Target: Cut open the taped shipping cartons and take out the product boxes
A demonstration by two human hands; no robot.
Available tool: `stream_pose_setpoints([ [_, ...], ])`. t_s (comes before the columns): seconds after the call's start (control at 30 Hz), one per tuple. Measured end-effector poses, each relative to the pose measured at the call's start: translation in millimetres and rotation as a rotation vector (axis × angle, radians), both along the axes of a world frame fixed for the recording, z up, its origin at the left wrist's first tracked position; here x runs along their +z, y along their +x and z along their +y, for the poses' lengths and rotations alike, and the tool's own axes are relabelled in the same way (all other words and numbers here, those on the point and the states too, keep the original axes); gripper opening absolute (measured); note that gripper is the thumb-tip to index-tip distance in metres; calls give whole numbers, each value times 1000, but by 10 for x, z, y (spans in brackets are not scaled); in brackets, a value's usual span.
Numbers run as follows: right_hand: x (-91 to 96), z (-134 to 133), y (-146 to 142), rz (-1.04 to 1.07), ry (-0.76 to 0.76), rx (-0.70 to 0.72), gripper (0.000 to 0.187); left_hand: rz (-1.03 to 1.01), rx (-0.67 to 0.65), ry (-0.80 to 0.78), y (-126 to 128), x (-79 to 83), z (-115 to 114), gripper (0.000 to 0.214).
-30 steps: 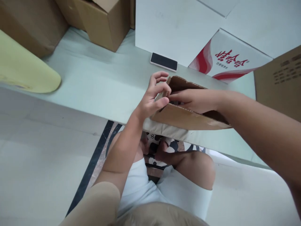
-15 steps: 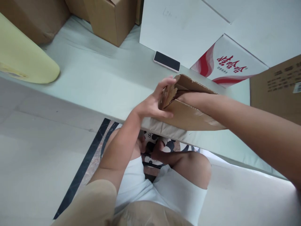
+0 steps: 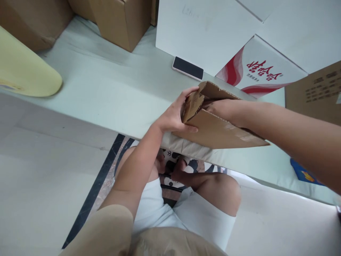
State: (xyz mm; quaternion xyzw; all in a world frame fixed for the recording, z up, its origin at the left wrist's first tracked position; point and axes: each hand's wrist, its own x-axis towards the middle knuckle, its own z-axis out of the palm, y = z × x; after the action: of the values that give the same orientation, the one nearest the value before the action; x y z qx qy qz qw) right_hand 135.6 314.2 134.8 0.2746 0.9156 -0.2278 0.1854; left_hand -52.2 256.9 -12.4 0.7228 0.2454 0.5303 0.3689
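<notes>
A brown cardboard box (image 3: 221,129) stands at the front edge of the pale green covered surface, its top open and its flaps tilted up. My left hand (image 3: 177,113) is closed around the box's left end, fingers over the far side and thumb against the near side. Into the opening reaches my right hand (image 3: 217,106); its back and wrist show at the rim. The fingers of that hand are hidden inside the box, so what they touch cannot be seen.
A phone (image 3: 188,68) lies beyond the box, before a large white box (image 3: 197,32). Behind to the right are a red-and-white carton (image 3: 257,69) and a printed brown carton (image 3: 314,96). A blue packet (image 3: 305,172) lies under my right forearm. A yellow object (image 3: 29,67) is at left.
My right hand has drawn back slightly, showing more of its back at the opening. The blue packet has come into view beneath my forearm. My left hand keeps its hold on the box.
</notes>
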Motion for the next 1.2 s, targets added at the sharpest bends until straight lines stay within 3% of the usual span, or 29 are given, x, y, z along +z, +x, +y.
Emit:
stream_pose_setpoints([
  [0.1,167,-80,65,-63,27,182,34,17,44,10,7,27,-36,129],
  [0.23,305,-132,184,-14,171,411,40,34,73,44,29,32,-37,127],
  [0.37,413,-187,374,47,246,369,45,19,67,14,34,34,-23,129],
  [0.7,661,-451,800,-45,418,181,38,-18,40,-7,17,15,-30,124],
  [1.0,665,-495,985,-224,704,393,59,-76,2,-29,17,11,-10,127],
  [1.1,633,-476,876,-288,702,447,68,-79,-14,-23,12,-2,-7,124],
  [1.2,578,-442,755,-331,673,451,57,-67,-13,-29,6,-1,-11,122],
])
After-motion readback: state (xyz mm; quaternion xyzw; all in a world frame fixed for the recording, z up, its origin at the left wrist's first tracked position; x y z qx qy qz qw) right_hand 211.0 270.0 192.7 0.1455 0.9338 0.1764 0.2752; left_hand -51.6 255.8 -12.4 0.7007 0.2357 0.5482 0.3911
